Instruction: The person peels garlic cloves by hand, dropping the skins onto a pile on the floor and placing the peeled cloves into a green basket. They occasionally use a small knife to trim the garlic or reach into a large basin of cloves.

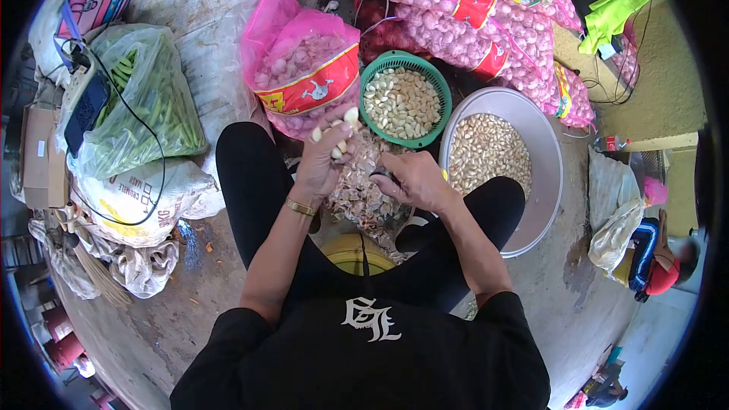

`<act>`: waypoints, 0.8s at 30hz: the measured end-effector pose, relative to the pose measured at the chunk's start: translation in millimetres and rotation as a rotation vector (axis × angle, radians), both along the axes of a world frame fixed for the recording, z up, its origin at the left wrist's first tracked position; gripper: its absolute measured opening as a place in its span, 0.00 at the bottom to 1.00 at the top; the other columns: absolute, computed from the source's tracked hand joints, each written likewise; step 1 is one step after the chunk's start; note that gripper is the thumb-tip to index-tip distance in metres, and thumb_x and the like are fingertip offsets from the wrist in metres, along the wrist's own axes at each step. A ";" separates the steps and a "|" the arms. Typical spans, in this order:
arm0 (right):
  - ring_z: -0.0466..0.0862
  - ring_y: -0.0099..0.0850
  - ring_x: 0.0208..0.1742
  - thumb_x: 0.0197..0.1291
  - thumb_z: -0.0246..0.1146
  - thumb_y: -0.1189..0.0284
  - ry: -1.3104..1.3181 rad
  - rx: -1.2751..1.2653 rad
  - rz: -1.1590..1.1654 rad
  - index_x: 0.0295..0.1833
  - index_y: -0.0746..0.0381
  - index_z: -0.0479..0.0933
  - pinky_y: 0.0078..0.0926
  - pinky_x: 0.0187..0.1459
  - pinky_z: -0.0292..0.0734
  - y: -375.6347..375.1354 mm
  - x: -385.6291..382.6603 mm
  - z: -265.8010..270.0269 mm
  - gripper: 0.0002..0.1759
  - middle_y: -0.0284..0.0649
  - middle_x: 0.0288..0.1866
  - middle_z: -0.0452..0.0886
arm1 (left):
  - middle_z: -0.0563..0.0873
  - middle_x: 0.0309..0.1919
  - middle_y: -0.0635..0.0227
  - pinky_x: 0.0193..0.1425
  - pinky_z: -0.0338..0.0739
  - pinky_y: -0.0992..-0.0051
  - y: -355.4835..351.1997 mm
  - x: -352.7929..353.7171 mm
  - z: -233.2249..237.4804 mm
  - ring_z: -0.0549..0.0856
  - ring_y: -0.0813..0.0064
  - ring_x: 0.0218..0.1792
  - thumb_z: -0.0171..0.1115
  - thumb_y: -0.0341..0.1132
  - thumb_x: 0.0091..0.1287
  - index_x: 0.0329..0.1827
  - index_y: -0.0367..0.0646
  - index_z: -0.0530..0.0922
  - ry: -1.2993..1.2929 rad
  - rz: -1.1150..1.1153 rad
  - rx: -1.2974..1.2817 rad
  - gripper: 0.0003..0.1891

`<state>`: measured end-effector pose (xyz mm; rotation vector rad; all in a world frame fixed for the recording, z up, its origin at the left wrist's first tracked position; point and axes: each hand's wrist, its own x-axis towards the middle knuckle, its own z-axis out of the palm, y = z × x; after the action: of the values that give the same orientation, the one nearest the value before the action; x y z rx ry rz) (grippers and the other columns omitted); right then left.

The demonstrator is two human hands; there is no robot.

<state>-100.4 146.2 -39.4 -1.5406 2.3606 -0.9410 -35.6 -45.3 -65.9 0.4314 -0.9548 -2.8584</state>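
My left hand (323, 161) is closed around several garlic cloves (351, 116), pale and partly peeled, which poke out between the fingers. Just to its right, my right hand (422, 181) grips a small dark-handled tool (384, 174); its working end is hard to make out. The two hands are close but apart. Beneath them lies a heap of papery garlic skins (355, 190). Beyond the hands, a green basket (369, 126) holds peeled cloves. A large pale tub (543, 182) by my right knee contains many unpeeled cloves.
Pink mesh sacks of garlic (300, 57) stand ahead, with more stacked sacks (524, 38) at the far right. On the left, a plastic bag of green pods (163, 110) rests on a white sack (144, 205). Another person (662, 266) sits at the far right.
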 end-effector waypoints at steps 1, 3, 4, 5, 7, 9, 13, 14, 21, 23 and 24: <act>0.81 0.48 0.29 0.62 0.64 0.63 0.009 0.077 -0.013 0.42 0.61 0.74 0.43 0.31 0.74 0.3 1.2 -0.6 0.13 0.48 0.25 0.77 | 0.82 0.35 0.69 0.26 0.73 0.87 -5.2 0.6 4.0 0.80 0.84 0.27 0.63 0.28 0.67 0.58 0.38 0.75 0.010 0.014 -0.014 0.17; 0.82 0.48 0.31 0.62 0.64 0.63 -0.008 0.094 -0.033 0.43 0.61 0.74 0.42 0.32 0.74 -1.8 -2.4 -3.2 0.13 0.49 0.27 0.77 | 0.82 0.35 0.69 0.26 0.74 0.87 -7.8 3.0 8.4 0.80 0.83 0.28 0.63 0.28 0.67 0.58 0.38 0.75 0.017 0.024 -0.027 0.17; 0.82 0.48 0.33 0.63 0.64 0.62 -0.022 0.111 -0.056 0.45 0.62 0.75 0.42 0.34 0.75 -2.1 -3.4 -5.1 0.14 0.50 0.28 0.78 | 0.82 0.36 0.68 0.26 0.74 0.86 -7.2 4.1 9.5 0.80 0.83 0.28 0.63 0.28 0.67 0.58 0.38 0.75 0.040 0.020 -0.035 0.17; 0.82 0.48 0.33 0.63 0.64 0.62 -0.022 0.111 -0.058 0.45 0.62 0.75 0.42 0.34 0.75 -2.6 -2.9 -9.9 0.14 0.50 0.28 0.78 | 0.83 0.36 0.67 0.26 0.75 0.85 -7.0 4.9 10.1 0.80 0.83 0.28 0.63 0.28 0.66 0.57 0.37 0.75 0.063 0.019 -0.044 0.16; 0.82 0.48 0.35 0.65 0.62 0.62 -0.045 0.053 -0.120 0.48 0.62 0.75 0.40 0.35 0.75 -7.7 -1.9 -17.4 0.15 0.50 0.29 0.79 | 0.83 0.36 0.67 0.27 0.76 0.85 -7.1 5.8 8.7 0.80 0.83 0.28 0.63 0.27 0.66 0.56 0.37 0.75 0.052 0.007 -0.090 0.16; 0.82 0.50 0.34 0.66 0.62 0.59 -0.161 -0.014 -0.183 0.47 0.63 0.75 0.41 0.35 0.74 -13.2 -1.4 -17.1 0.17 0.51 0.30 0.79 | 0.83 0.36 0.67 0.28 0.76 0.84 -7.2 5.9 6.2 0.80 0.83 0.28 0.63 0.27 0.66 0.56 0.37 0.76 0.041 -0.003 -0.133 0.15; 0.82 0.42 0.30 0.68 0.62 0.60 -0.270 -0.172 -0.339 0.47 0.65 0.76 0.35 0.34 0.74 -25.0 3.7 -2.0 0.17 0.48 0.30 0.81 | 0.83 0.35 0.68 0.28 0.76 0.84 -6.4 6.3 6.1 0.80 0.84 0.28 0.64 0.27 0.66 0.55 0.36 0.76 0.055 -0.029 -0.224 0.15; 0.82 0.42 0.30 0.68 0.62 0.60 -0.269 -0.173 -0.339 0.47 0.65 0.76 0.35 0.34 0.74 -28.0 4.0 -1.9 0.17 0.48 0.30 0.81 | 0.83 0.35 0.68 0.29 0.76 0.85 -5.6 5.7 7.2 0.80 0.84 0.28 0.64 0.26 0.65 0.55 0.36 0.77 0.042 -0.023 -0.241 0.16; 0.66 0.12 0.27 0.65 0.65 0.72 -0.561 -0.476 -0.426 0.37 0.66 0.80 0.17 0.27 0.61 -34.3 5.7 -8.6 0.08 0.24 0.25 0.72 | 0.83 0.37 0.73 0.32 0.74 0.86 3.4 5.0 -1.7 0.78 0.88 0.31 0.65 0.26 0.65 0.51 0.38 0.81 0.047 0.005 -0.480 0.12; 0.64 0.12 0.24 0.63 0.66 0.73 -0.606 -0.499 -0.457 0.33 0.67 0.80 0.16 0.24 0.59 -34.6 4.4 -15.5 0.09 0.24 0.21 0.71 | 0.82 0.38 0.76 0.35 0.71 0.88 5.7 4.7 -6.6 0.76 0.91 0.32 0.64 0.26 0.66 0.51 0.39 0.83 0.133 0.075 -0.669 0.11; 0.63 0.11 0.24 0.64 0.66 0.73 -0.648 -0.515 -0.457 0.32 0.66 0.80 0.16 0.24 0.58 -34.9 4.1 -18.3 0.09 0.23 0.21 0.70 | 0.82 0.38 0.76 0.35 0.71 0.88 7.0 4.8 -6.3 0.76 0.91 0.32 0.64 0.26 0.66 0.51 0.39 0.83 0.134 0.075 -0.669 0.11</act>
<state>-96.3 111.3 -57.6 -0.6069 2.0792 -1.9151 -30.8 -38.2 -72.1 0.1941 -1.7096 -2.2675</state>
